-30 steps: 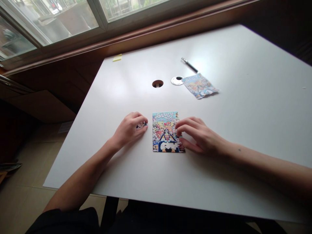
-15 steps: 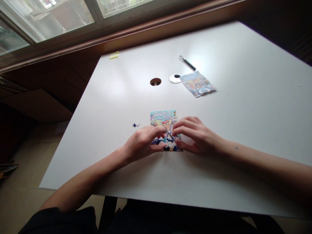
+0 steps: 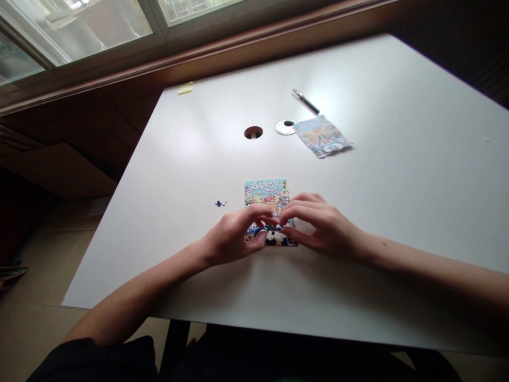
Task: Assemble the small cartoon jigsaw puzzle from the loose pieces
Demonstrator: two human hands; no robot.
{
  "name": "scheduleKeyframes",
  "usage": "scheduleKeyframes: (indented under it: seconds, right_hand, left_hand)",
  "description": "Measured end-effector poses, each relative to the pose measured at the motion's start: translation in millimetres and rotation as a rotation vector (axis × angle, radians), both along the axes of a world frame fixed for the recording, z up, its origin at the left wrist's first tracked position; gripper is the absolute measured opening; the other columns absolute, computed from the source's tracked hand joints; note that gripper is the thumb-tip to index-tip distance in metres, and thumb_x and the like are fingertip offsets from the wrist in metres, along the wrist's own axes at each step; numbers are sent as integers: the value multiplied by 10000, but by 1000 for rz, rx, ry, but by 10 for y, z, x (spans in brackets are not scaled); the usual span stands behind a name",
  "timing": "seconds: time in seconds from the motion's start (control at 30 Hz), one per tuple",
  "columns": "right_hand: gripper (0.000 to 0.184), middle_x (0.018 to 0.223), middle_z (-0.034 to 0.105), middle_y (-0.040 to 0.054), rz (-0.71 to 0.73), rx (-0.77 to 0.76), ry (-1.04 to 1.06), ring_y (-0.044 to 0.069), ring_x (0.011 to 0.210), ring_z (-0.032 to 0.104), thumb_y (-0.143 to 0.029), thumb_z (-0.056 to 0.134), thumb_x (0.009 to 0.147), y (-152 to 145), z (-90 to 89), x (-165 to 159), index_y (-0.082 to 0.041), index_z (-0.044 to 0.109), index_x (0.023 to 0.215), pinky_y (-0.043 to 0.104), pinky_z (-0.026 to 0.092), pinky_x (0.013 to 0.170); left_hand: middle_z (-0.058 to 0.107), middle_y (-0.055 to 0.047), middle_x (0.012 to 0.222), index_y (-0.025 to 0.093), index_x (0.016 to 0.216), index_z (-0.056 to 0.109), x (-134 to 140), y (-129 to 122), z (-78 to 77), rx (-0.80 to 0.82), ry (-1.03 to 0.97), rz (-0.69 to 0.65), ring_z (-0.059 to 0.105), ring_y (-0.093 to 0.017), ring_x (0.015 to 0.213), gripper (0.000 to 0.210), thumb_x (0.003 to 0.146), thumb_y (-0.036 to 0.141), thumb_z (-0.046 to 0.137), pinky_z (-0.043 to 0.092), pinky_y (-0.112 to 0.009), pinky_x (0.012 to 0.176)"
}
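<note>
A small jigsaw puzzle (image 3: 267,199) with a colourful cartoon picture lies before me, its lower part made up of joined pieces. My left hand (image 3: 247,231) reaches over its left side, fingers curled toward the thumb around a small puzzle piece that is mostly hidden. From the right, my right hand (image 3: 314,220) bends its fingertips and thumb together near a dark puzzle piece (image 3: 272,229) over the lower middle. The fingertips of both hands nearly meet there. A loose puzzle piece (image 3: 221,203), dark blue and white, lies left of the puzzle.
On the white table (image 3: 191,175), a crumpled printed packet (image 3: 323,137) lies at the back right. A pen (image 3: 306,101) is behind it. Beside the packet sits a round metal cover (image 3: 285,127), with a cable hole (image 3: 253,132) left of it. A yellow note (image 3: 185,88) marks the far edge.
My left fingertips have shifted toward the right hand, and its thumb has drawn back left. My right thumb has moved up and left. A dark piece now shows between the hands.
</note>
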State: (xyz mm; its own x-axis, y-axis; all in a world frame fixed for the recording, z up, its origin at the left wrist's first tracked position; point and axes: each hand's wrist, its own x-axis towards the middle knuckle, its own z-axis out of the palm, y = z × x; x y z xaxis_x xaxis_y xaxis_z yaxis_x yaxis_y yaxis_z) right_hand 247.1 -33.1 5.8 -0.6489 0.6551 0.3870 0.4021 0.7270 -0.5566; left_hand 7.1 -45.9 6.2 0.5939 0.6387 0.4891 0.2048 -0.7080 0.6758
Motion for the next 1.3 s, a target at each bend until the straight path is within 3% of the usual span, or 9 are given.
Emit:
scheduleKeyframes:
  seconds: [0.3,0.37,0.57,1.03,1.13,1.3]
  right_hand:
    - [86,758,646,-24,-121,-447,185,120,679,575,-289,660,878,-125,95,-105,-229,601,860,252,461,625]
    - [98,811,666,-13,-133,-491,230,126,717,587,-312,671,876,-123,126,-105,-233,623,905,257,470,641]
    - [125,823,709,-3,-143,-573,209,140,730,618,-357,671,883,-135,173,-102,-248,712,929,274,489,650]
    - [75,833,710,10,-184,-334,138,163,778,644,-272,710,843,-142,144,-89,-249,718,913,312,520,738]
    - [61,816,704,13,-184,-235,122,170,772,630,-228,693,842,-131,123,-95,-237,702,902,331,511,754]
    - [78,973,673,52,-119,-119,52,208,932,623,-225,708,822,-83,48,-76,-234,705,900,373,498,864]
  left_hand:
    - [703,-106,1097,168,1240,540,21,-72,28,138,11,-1,690,-174,1012,424,845,28,600,603,-315,899]
    - [681,-121,1121,157,1199,565,35,-65,50,154,-1,34,675,-178,1028,375,846,46,622,597,-324,904]
    - [697,-77,942,153,1082,610,30,-56,68,161,-9,96,674,-135,839,253,852,168,717,600,-267,767]
    - [734,-97,935,136,953,603,51,-86,21,-2,-131,173,709,-128,800,181,823,89,720,624,-250,751]
    - [725,-87,928,144,937,605,37,-49,55,43,-102,157,700,-129,826,152,839,118,718,615,-255,766]
    - [702,-66,912,177,886,650,-134,100,134,204,105,42,653,-164,880,73,842,147,701,575,-319,802]
